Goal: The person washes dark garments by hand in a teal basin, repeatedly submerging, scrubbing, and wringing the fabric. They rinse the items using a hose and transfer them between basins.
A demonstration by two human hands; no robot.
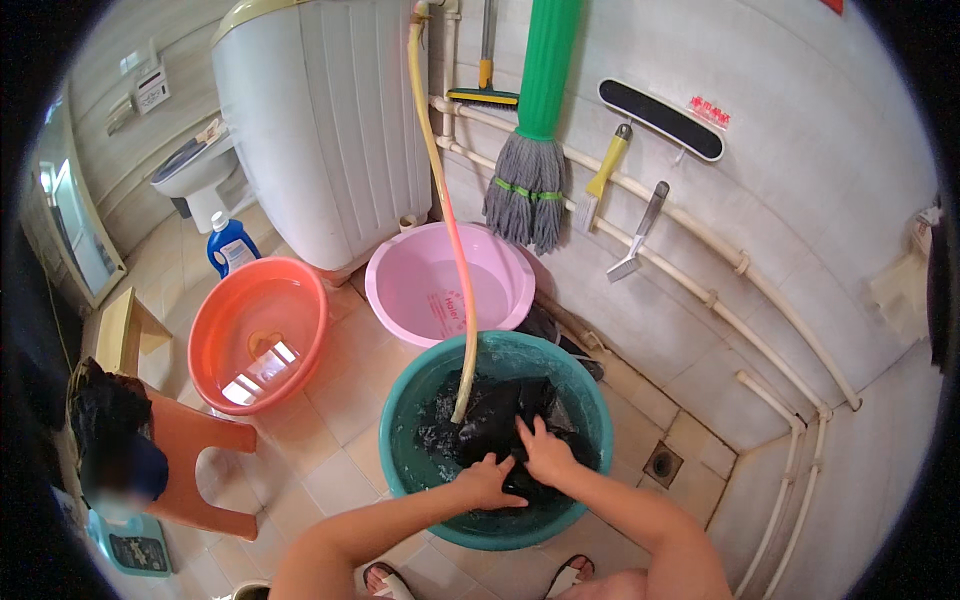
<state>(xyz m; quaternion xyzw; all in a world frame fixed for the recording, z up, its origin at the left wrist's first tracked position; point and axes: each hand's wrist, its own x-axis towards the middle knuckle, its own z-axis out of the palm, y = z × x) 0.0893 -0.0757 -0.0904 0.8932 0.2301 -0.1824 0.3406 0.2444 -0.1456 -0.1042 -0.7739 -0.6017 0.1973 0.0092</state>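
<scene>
A large teal basin (398, 455) stands on the floor in front of me, with water and a wet black cloth (490, 420) in it. The cloth bulges above the water in a dark heap. My left hand (487, 482) lies on its near side, fingers apart. Just to the right, my right hand (546, 453) presses on the cloth with its fingers spread. Some fingertips are lost against the black fabric. A yellowish-pink hose (463, 270) hangs down into the basin, its end by the cloth.
Beyond the basin stands a pink basin (400, 300) with water; an orange basin (205, 350) with water is at left. An orange stool (205, 490) carries dark items. A white washing machine (320, 130), a grey mop (525, 190), wall pipes (740, 265) and a floor drain (662, 464) surround them.
</scene>
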